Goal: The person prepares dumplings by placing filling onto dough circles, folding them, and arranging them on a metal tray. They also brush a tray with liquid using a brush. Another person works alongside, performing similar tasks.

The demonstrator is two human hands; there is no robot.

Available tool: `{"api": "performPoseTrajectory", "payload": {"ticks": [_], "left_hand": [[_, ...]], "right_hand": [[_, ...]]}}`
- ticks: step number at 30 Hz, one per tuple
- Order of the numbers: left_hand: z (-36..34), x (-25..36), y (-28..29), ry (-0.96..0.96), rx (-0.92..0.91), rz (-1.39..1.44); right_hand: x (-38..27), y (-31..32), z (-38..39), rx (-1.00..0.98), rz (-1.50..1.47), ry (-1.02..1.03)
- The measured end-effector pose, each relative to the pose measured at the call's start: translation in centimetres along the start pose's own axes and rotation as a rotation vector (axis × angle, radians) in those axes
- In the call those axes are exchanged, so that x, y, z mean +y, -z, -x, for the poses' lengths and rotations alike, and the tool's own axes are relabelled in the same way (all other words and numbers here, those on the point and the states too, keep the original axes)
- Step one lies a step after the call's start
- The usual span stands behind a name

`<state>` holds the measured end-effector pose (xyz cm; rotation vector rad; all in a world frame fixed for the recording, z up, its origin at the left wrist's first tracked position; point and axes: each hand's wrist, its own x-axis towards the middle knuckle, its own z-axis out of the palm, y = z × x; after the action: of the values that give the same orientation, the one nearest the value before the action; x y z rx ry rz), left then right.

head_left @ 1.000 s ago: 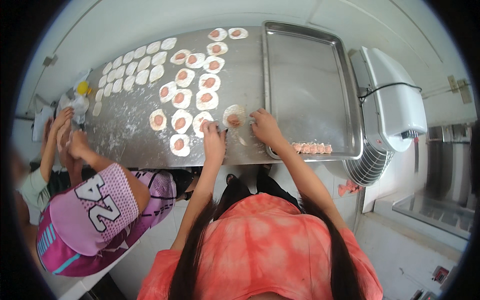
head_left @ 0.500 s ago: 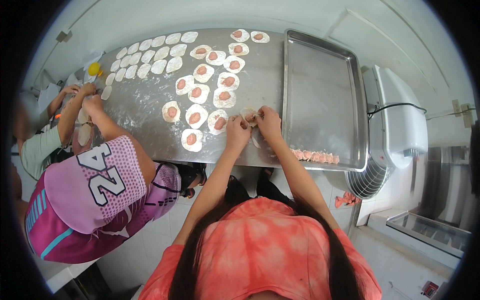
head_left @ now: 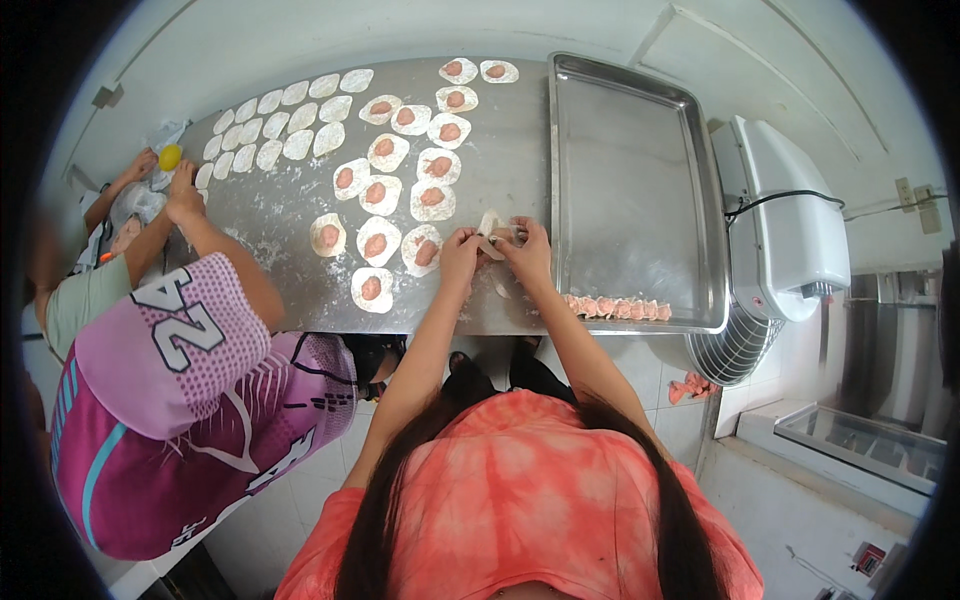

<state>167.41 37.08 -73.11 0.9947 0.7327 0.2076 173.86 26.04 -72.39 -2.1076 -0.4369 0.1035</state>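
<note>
A thin pale dumpling wrapper [head_left: 490, 222] is pinched between my two hands, just above the steel table near the tray's left side. My left hand [head_left: 462, 258] grips its left edge, fingertips pressed together. From the right, my right hand [head_left: 528, 254] closes on the other side, and its fingers partly cover the fold. To the left lie several flat wrappers, each topped with a lump of pink filling [head_left: 425, 252]. Inside the tray's near left corner, a row of finished pink dumplings [head_left: 618, 308] sits side by side.
A large metal tray [head_left: 560, 180] stands on the floured steel table [head_left: 270, 205]. Several plain wrappers [head_left: 298, 145] are laid in rows at the far left. Two people work at the left end; one wears a purple jersey [head_left: 200, 400]. A white machine [head_left: 780, 220] stands right of the tray.
My hands have opened out the wrapper, which now stands up between my fingers, its filling less visible. The view has shifted slightly. The co-workers' hands at the left have moved toward the yellow object.
</note>
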Motion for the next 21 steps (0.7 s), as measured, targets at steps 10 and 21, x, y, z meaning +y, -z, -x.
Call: {"api": "performPoseTrajectory", "payload": {"ticks": [10, 21], "left_hand": [[0.9, -1.1, 0.2, -0.599, 0.229, -0.619], [1.8, -0.3, 1.8, -0.188, 0.181, -0.194]], "right_hand": [[0.8, 0.1, 1.2, -0.051, -0.082, -0.192], [0.6, 0.5, 0.7, -0.176, -0.009, 0.008]]}}
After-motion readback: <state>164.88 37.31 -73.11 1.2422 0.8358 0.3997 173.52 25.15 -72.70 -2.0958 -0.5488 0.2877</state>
